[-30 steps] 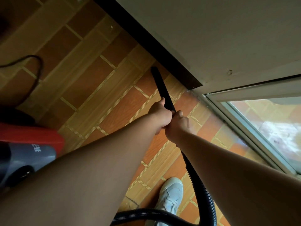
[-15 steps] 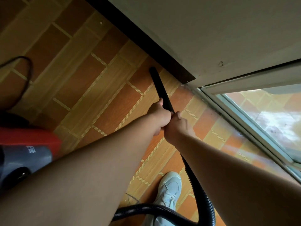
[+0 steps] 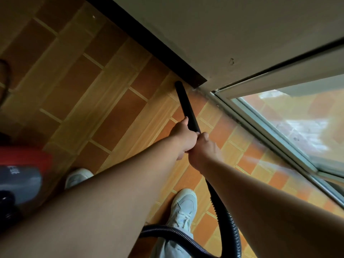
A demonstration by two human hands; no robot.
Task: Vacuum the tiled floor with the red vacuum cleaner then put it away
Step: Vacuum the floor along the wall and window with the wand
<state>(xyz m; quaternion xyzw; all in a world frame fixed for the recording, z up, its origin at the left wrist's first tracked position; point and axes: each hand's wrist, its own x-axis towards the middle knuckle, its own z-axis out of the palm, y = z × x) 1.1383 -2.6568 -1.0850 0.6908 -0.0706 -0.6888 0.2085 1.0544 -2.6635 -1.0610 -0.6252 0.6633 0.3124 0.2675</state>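
The black wand (image 3: 187,107) tip has advanced to the skirting (image 3: 149,43) at twelve o'clock; left hand (image 3: 183,135) and right hand (image 3: 203,149) both grip it; red vacuum cleaner (image 3: 24,159) at nine o'clock; mid-vacuuming, next sweep likely follows the door track (image 3: 260,135).

nozzle (image 3: 183,98) tip on floor (image 3: 115,112) beside skirting (image 3: 149,44) (wall's foot), vacuum (image 3: 20,175) far left

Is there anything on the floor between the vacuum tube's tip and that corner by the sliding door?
Nothing visible. The tube's tip already sits against the dark baseboard, with only bare tiles toward the door track.
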